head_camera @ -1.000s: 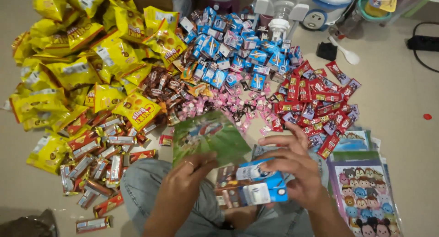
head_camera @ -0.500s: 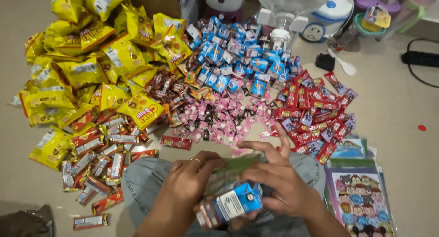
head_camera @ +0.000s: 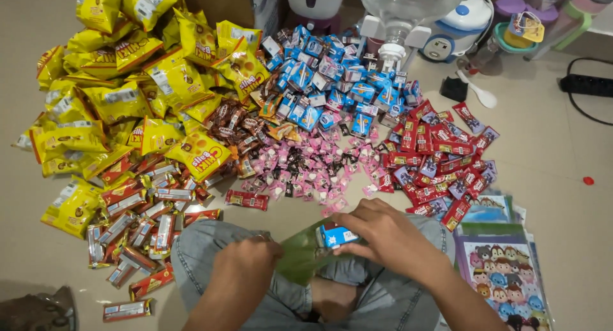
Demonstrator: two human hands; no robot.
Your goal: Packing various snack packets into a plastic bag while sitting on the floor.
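Note:
My right hand (head_camera: 383, 236) grips a small blue drink carton (head_camera: 336, 235), whose end sticks out at the mouth of a green printed bag (head_camera: 300, 255). My left hand (head_camera: 246, 267) pinches the bag's left edge over my lap, with a ring on one finger. Most of the carton is hidden by my fingers and the bag. Both hands sit above my crossed legs in grey jeans (head_camera: 204, 254).
Snacks cover the floor ahead: yellow chip packets (head_camera: 121, 95) at left, silver-red wafer bars (head_camera: 140, 222), blue cartons (head_camera: 332, 82), pink sweets (head_camera: 313, 165), red bars (head_camera: 440, 152). Cartoon-printed bags (head_camera: 504, 273) lie stacked at my right. Appliances and a white spoon (head_camera: 482, 95) stand behind.
The green bag has dropped from in front of me to my lap. The blue carton went from outside the bag into its mouth. Both hands lowered.

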